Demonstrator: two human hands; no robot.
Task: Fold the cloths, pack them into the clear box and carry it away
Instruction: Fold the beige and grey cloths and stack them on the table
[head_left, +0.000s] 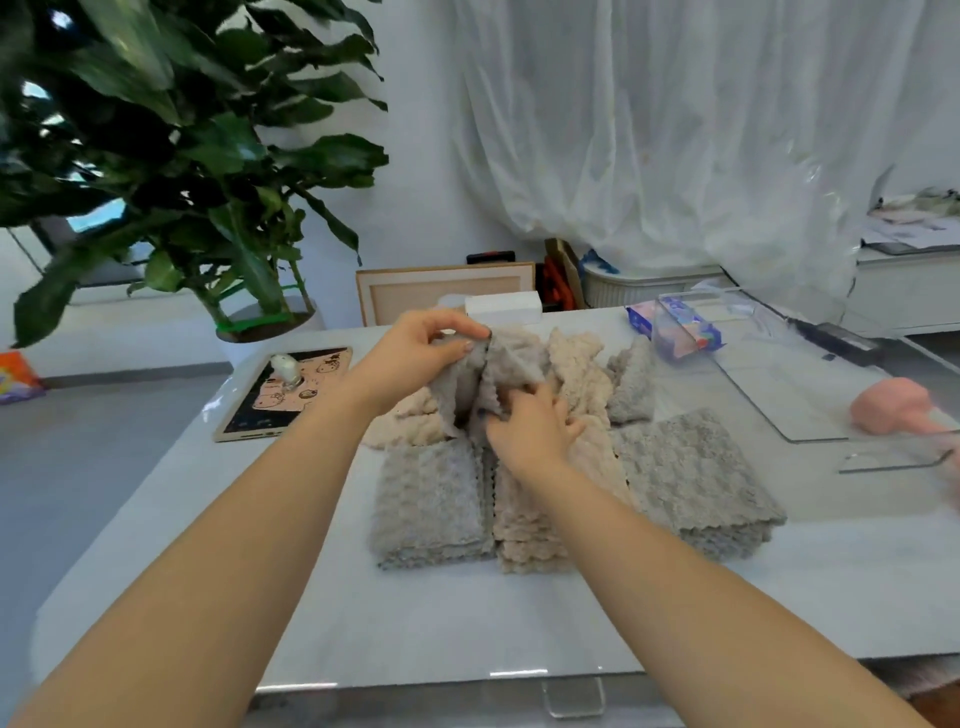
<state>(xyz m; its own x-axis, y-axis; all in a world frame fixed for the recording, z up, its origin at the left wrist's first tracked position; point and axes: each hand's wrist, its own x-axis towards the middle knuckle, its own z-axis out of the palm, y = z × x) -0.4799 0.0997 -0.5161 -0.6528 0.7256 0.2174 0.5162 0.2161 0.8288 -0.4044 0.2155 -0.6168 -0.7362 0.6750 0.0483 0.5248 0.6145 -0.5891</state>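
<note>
Both my hands are on a loose grey cloth lifted above a heap of unfolded beige and grey cloths at mid-table. My left hand pinches its top edge between thumb and fingers. My right hand grips its lower part, fingers curled into the fabric. Three folded stacks lie nearer me: a grey stack on the left, a beige stack partly under my right forearm, and a grey stack on the right. The clear box stands at the far right of the table.
The white table also carries a cartoon-printed board at left, a white block behind the heap, a blue-pink packet by the clear box and a pink object at right. A large potted plant stands behind left.
</note>
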